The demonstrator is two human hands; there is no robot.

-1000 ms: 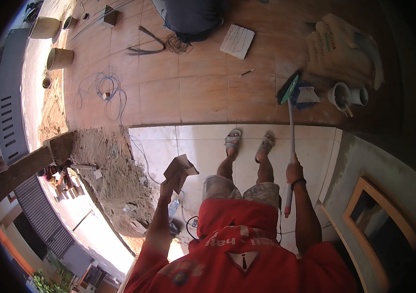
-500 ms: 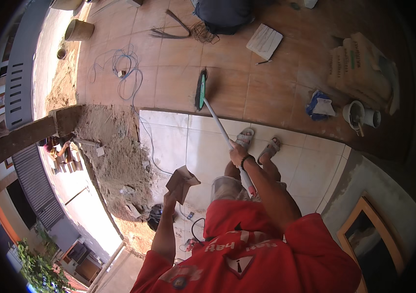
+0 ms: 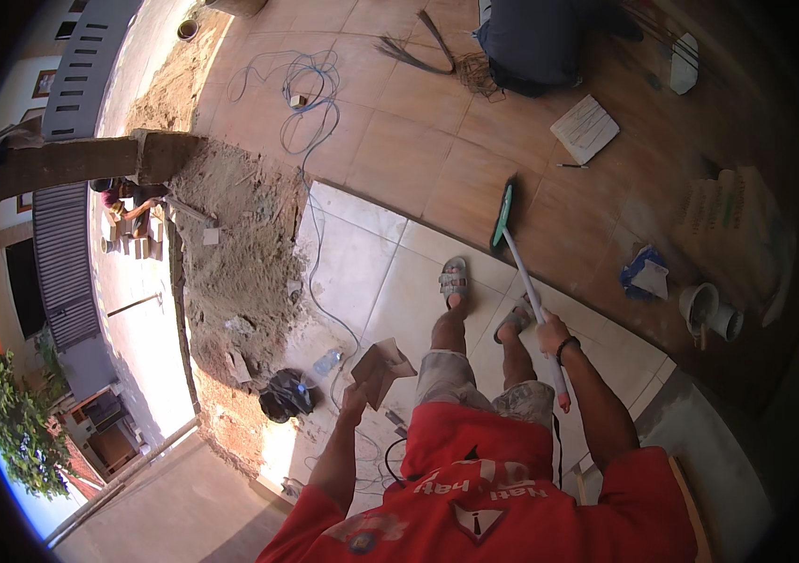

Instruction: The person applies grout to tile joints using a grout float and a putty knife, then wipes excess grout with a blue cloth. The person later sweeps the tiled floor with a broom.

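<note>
My right hand (image 3: 552, 335) is closed around the pale handle of a broom (image 3: 524, 274). The broom's green head with dark bristles rests on the brown tiles ahead of my feet. A folded piece of brown cardboard (image 3: 384, 372) is gripped in my left hand (image 3: 354, 402), held out over the white tiles to the left of my legs. On those tiles near the left hand lie a black plastic bag (image 3: 287, 395) and a clear bottle (image 3: 328, 361).
A blue cable (image 3: 310, 103) lies in loops on the brown tiles. Farther off, a person (image 3: 535, 42) in dark clothes is low to the floor near tie wires and a white slab (image 3: 585, 129). Sacks (image 3: 728, 220) and buckets (image 3: 700, 307) stand right; rough soil (image 3: 240, 225) borders the left.
The view has turned and shifted, and my feet have moved apart. The broom, still in my right hand, has swung rightward in view. My left hand keeps hold of the cardboard.
</note>
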